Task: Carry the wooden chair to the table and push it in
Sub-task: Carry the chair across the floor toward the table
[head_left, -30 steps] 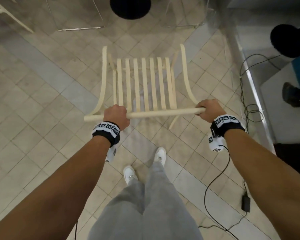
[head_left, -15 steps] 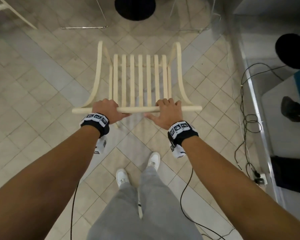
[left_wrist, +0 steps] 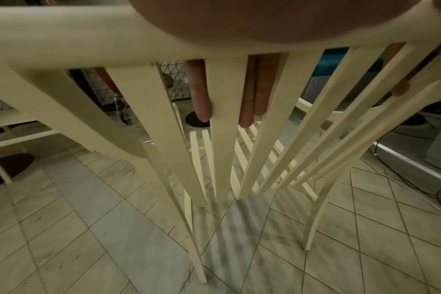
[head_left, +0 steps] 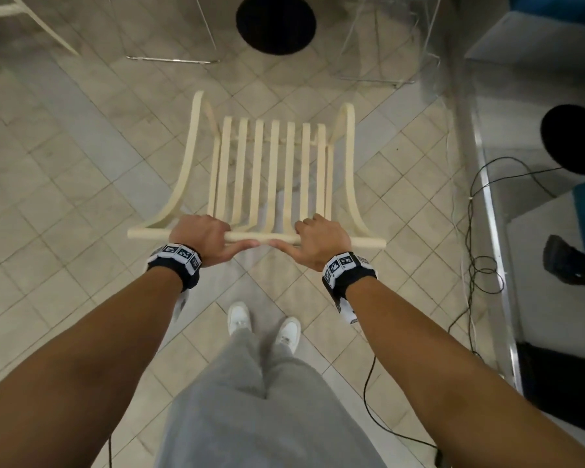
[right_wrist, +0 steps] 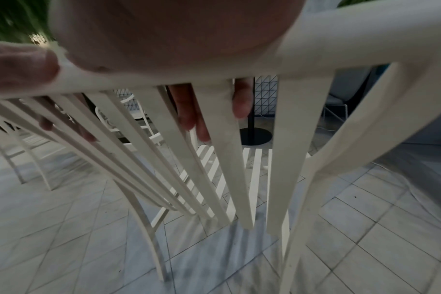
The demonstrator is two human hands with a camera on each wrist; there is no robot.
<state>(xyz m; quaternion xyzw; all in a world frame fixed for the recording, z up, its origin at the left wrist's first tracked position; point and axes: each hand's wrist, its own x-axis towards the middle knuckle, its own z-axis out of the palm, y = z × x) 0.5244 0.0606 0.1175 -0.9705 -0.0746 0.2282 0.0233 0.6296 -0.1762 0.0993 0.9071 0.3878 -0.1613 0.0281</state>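
Note:
A pale wooden slatted chair (head_left: 271,170) stands in front of me with its back toward me, facing a black round table base (head_left: 276,23). My left hand (head_left: 200,236) grips the top rail (head_left: 260,236) left of centre. My right hand (head_left: 321,239) grips the same rail right of centre, and the two thumbs nearly meet along its near side. In the left wrist view my fingers (left_wrist: 200,99) hang curled over the rail (left_wrist: 76,39) behind the slats. The right wrist view shows the same, with my fingers (right_wrist: 189,111) behind the slats. Whether the legs touch the floor I cannot tell.
The floor is tiled. Thin metal frame legs (head_left: 173,59) stand beside the black base. On the right run a metal platform edge (head_left: 487,197) and loose black cables (head_left: 480,231). Another person's dark shoe (head_left: 568,261) and a black round object (head_left: 574,140) lie beyond them. Another pale chair (right_wrist: 129,119) stands further off.
My right hand has slid left along the top rail from its right end to near the middle. The chair and I have moved closer to the black base.

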